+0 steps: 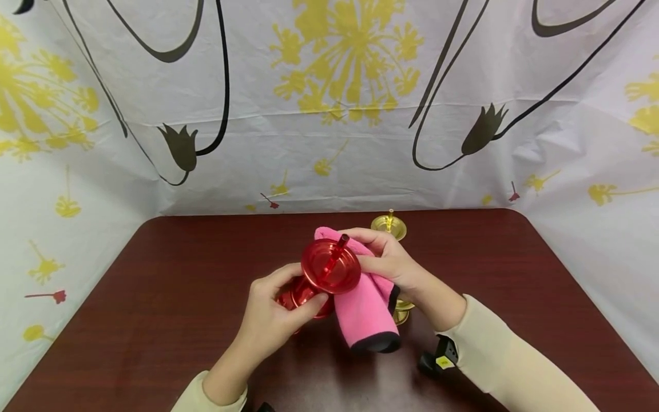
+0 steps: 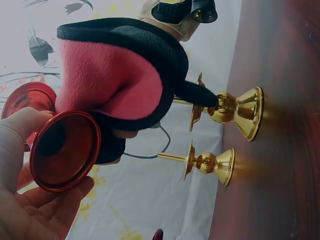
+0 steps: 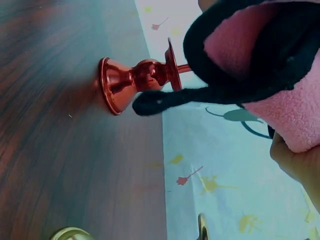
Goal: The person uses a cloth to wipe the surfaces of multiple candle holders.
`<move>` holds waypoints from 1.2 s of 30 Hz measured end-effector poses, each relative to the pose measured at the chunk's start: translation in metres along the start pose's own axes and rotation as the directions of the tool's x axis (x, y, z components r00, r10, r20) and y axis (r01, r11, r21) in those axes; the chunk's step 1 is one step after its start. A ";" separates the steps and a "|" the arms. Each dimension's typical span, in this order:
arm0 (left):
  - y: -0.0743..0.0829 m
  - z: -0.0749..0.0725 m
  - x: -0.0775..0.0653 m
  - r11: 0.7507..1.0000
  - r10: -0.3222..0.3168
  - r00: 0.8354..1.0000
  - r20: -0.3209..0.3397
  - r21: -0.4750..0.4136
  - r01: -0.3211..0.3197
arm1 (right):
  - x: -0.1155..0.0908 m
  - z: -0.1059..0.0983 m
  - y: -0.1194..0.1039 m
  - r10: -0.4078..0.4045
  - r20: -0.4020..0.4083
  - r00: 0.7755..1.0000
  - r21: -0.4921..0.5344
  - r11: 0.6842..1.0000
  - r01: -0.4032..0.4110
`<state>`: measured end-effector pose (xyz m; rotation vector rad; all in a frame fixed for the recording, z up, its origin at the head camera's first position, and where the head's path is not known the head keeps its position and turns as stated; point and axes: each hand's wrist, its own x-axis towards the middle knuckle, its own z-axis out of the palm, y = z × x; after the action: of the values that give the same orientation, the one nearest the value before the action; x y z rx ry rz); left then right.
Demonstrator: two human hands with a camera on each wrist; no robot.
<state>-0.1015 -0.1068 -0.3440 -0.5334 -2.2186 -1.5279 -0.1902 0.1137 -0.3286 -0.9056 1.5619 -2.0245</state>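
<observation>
My left hand grips a red metallic candlestick around its lower part, with the round dish and spike tilted up. Its flared base faces the left wrist camera, thumb and fingers around it. In my right hand is a pink cloth with black edging, pinched against the side of the dish. The cloth hangs down in folds and hides part of the right fingers. Behind it in the right wrist view, another red candlestick stands upright on the table.
Two gold candlesticks stand on the right half of the dark wooden table: a nearer one and a farther one. A white curtain with printed flowers hangs behind the table's far edge and along both sides.
</observation>
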 end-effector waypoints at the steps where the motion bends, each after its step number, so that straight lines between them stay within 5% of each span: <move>1: 0.000 0.000 0.000 1.000 -0.003 1.000 -0.001 -0.006 0.003 | 0.000 0.001 0.000 -0.021 -0.005 1.000 -0.015 1.000 0.021; 11: 0.001 -0.001 0.003 0.997 0.069 0.992 -0.101 0.026 -0.066 | 0.001 0.020 0.007 -0.123 -0.072 0.990 0.015 0.992 0.125; 21: 0.000 -0.005 0.003 0.999 0.047 0.985 -0.163 0.008 -0.046 | 0.002 0.043 0.008 -0.155 -0.184 0.971 -0.224 0.968 0.112; 27: -0.003 -0.005 0.004 0.999 0.035 0.979 -0.201 -0.006 -0.037 | 0.000 0.048 0.006 -0.182 -0.176 0.967 -0.440 0.894 0.088; 36: -0.001 -0.009 0.006 0.998 0.057 0.964 -0.260 0.022 -0.053 | -0.010 0.055 0.005 -0.195 -0.185 0.963 -0.516 0.853 0.073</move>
<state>-0.1067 -0.1150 -0.3388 -0.3628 -1.9964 -1.4600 -0.1442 0.0813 -0.3269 -1.0115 2.2916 -1.8906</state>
